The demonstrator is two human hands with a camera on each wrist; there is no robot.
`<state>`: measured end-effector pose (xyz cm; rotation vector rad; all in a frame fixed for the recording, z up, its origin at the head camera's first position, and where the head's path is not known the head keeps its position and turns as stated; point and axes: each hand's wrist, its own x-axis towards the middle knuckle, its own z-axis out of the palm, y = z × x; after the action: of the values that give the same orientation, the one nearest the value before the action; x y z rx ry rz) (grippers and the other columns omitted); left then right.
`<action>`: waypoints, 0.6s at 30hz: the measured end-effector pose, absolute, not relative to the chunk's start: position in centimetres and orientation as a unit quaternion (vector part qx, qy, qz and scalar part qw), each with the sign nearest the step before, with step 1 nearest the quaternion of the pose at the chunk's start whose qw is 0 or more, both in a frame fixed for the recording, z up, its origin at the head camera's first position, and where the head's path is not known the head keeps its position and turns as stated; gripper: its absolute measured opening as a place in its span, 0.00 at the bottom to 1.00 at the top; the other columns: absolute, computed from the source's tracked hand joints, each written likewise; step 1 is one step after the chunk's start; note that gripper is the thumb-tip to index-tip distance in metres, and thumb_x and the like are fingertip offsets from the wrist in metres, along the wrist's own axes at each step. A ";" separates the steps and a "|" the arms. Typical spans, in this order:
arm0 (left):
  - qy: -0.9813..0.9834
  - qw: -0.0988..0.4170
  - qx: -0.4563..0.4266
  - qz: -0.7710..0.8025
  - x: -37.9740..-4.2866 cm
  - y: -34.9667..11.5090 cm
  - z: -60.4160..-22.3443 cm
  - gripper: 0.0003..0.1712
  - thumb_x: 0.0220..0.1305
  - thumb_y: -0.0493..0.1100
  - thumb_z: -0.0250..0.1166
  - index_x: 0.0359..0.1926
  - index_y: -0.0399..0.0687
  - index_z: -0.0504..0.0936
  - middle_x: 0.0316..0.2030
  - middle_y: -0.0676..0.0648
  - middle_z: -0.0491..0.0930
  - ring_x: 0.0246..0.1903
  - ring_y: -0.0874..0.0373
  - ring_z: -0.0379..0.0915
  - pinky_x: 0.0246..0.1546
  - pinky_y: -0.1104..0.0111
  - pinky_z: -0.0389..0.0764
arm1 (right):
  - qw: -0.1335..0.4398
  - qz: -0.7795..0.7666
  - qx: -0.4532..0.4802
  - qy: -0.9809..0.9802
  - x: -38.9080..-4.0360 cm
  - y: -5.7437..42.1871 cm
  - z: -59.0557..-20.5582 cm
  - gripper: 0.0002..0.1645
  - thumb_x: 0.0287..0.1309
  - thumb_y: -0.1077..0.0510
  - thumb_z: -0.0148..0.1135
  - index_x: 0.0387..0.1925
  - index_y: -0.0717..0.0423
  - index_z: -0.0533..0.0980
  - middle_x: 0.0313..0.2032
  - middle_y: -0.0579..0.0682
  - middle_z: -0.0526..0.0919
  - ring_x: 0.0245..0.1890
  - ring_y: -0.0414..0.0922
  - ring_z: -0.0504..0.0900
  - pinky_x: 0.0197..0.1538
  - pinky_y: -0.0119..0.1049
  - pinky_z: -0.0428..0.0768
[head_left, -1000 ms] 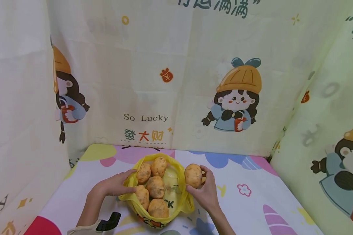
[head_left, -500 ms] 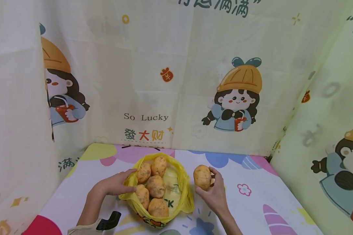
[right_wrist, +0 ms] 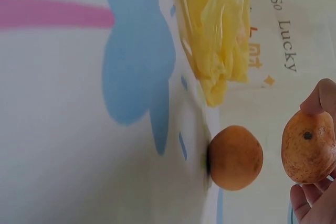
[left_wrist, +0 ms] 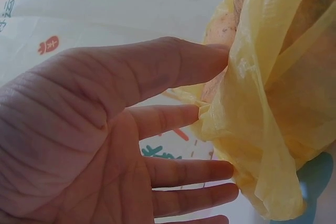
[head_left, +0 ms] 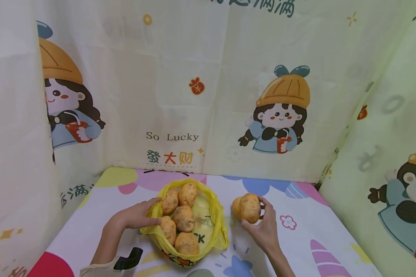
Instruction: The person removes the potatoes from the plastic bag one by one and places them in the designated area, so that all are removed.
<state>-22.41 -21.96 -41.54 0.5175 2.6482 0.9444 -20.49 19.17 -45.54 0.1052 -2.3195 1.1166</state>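
In the head view a yellow plastic bag (head_left: 217,227) stands open at the top, with several potatoes (head_left: 184,218) inside. My left hand (head_left: 135,216) is at its left rim. Seen from the left wrist, the fingers (left_wrist: 189,170) are straight and spread, their tips touching the yellow plastic, and the thumb tip lies against the bag near a potato. Right of the bag, my right hand (head_left: 265,227) grips a potato (head_left: 250,208) between thumb and fingers, raised above the table in the right wrist view. A second potato (right_wrist: 236,158) sits on the table just beyond it.
A patterned cloth (head_left: 298,246) with coloured shapes covers the table. Cream curtains (head_left: 222,96) printed with cartoon girls enclose the back and both sides. A black strap (head_left: 129,260) is on the left wrist.
My right hand has moved right, away from the bag's rim, carrying its potato. The potato on the table now shows to the left of the held one. My left hand has stayed put.
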 end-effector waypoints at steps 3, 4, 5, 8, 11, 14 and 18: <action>0.918 0.142 0.177 0.326 -22.4 -21.9 -41.5 0.46 0.64 0.53 0.70 0.75 0.38 0.63 0.67 0.28 0.69 0.68 0.26 0.60 0.63 0.34 0.63 | 0.279 0.416 0.031 -0.865 -20.6 19.7 -45.5 0.55 0.32 0.66 0.78 0.67 0.64 0.66 0.54 0.59 0.75 0.49 0.43 0.68 0.44 0.39 0.73; 0.918 0.142 0.176 0.325 -22.4 -21.9 -41.5 0.46 0.64 0.53 0.70 0.75 0.38 0.63 0.67 0.27 0.69 0.68 0.25 0.60 0.63 0.33 0.62 | 0.279 0.417 0.029 -0.864 -20.6 19.9 -45.5 0.55 0.32 0.66 0.77 0.67 0.65 0.66 0.54 0.59 0.75 0.49 0.43 0.68 0.44 0.38 0.72; 0.919 0.143 0.175 0.324 -22.4 -21.9 -41.5 0.46 0.64 0.53 0.70 0.75 0.38 0.63 0.67 0.27 0.69 0.68 0.25 0.60 0.64 0.33 0.62 | 0.281 0.417 0.028 -0.864 -20.7 20.1 -45.5 0.55 0.31 0.66 0.77 0.67 0.65 0.66 0.55 0.59 0.75 0.49 0.44 0.68 0.44 0.37 0.72; 0.920 0.143 0.174 0.322 -22.4 -21.9 -41.5 0.46 0.64 0.53 0.70 0.75 0.38 0.63 0.67 0.27 0.69 0.68 0.25 0.60 0.64 0.33 0.62 | 0.288 0.420 0.024 -0.860 -20.8 20.7 -45.5 0.54 0.31 0.67 0.77 0.67 0.65 0.66 0.56 0.60 0.74 0.49 0.44 0.68 0.44 0.35 0.71; 0.920 0.143 0.174 0.321 -22.4 -21.9 -41.4 0.46 0.64 0.53 0.70 0.75 0.38 0.63 0.67 0.27 0.69 0.68 0.25 0.60 0.64 0.33 0.62 | 0.297 0.421 0.020 -0.857 -20.9 21.3 -45.3 0.54 0.32 0.68 0.76 0.67 0.67 0.66 0.56 0.61 0.74 0.50 0.46 0.68 0.43 0.34 0.69; 0.919 0.144 0.176 0.321 -22.5 -21.9 -41.4 0.46 0.64 0.53 0.70 0.75 0.38 0.63 0.66 0.27 0.70 0.67 0.27 0.62 0.63 0.34 0.63 | 0.296 0.421 0.006 -0.857 -21.0 21.8 -45.3 0.54 0.33 0.67 0.76 0.67 0.67 0.65 0.55 0.62 0.74 0.50 0.47 0.68 0.44 0.35 0.70; 0.919 0.145 0.177 0.322 -22.5 -22.0 -41.5 0.46 0.64 0.54 0.70 0.75 0.38 0.62 0.66 0.27 0.70 0.67 0.27 0.62 0.63 0.34 0.63 | 0.286 0.417 -0.019 -0.863 -21.2 22.5 -45.3 0.54 0.34 0.66 0.77 0.68 0.65 0.65 0.53 0.62 0.73 0.50 0.47 0.67 0.43 0.35 0.69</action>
<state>-22.50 -21.96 -41.54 0.5100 2.6474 0.9279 -21.25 22.49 -45.31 -0.0518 -2.3065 1.1144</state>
